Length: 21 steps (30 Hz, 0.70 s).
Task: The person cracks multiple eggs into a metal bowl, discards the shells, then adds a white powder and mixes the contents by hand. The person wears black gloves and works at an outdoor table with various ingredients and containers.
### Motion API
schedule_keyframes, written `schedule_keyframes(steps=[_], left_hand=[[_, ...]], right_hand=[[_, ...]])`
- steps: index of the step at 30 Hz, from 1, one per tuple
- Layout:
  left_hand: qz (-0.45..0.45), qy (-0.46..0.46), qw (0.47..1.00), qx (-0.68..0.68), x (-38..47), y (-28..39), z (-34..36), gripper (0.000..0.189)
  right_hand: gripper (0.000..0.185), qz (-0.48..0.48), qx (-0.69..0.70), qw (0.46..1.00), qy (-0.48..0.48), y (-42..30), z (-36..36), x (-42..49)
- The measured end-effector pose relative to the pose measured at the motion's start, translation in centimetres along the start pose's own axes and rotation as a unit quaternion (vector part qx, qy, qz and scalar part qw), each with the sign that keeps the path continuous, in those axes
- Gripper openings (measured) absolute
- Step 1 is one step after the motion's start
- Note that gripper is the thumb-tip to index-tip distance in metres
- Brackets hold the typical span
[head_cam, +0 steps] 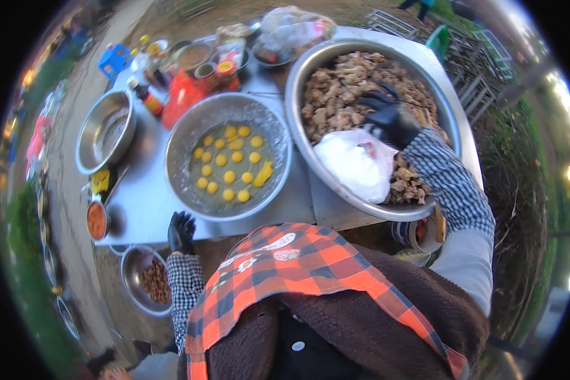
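Note:
My right hand [390,118], in a black glove, is over brown meat pieces [342,90] in a large metal basin [297,118]. Its fingers look spread, and I see nothing held in them. A white plastic bag of white powder [356,164] rests on the meat, right beside that hand. My left hand [182,232], gloved too, is at the table's front edge with its fingers extended and nothing in it. Close to it stands a metal bowl [175,183] holding several raw egg yolks [229,177] in clear egg white, with white residue on its wall.
On the metal table [147,199] are another metal bowl [85,137], a small bowl of red seasoning [97,221], a sauce bottle [147,98] and a red plastic bag [183,97]. Below its edge sits a bowl of brown pieces [142,304]. A person [154,368] is at lower left.

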<state>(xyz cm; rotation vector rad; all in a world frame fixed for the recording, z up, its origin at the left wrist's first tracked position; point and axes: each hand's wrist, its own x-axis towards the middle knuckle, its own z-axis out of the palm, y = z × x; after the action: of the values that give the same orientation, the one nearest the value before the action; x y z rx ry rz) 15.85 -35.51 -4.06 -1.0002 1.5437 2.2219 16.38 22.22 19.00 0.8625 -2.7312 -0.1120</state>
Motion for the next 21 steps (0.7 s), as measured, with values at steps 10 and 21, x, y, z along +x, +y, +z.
schedule_keyframes(steps=[10,21], left_hand=[[0.101,-0.024,0.993,0.057,-1.7,-0.1,-5.4,0.018],[0.6,-0.324,0.699,0.215,-18.2,9.3,9.6,0.063]], right_hand=[[0.027,0.26,0.298,0.829,0.395,-3.0,-9.6,-2.9],[0.036,0.127,0.439,0.819,0.346,-8.9,-22.1,15.2]])
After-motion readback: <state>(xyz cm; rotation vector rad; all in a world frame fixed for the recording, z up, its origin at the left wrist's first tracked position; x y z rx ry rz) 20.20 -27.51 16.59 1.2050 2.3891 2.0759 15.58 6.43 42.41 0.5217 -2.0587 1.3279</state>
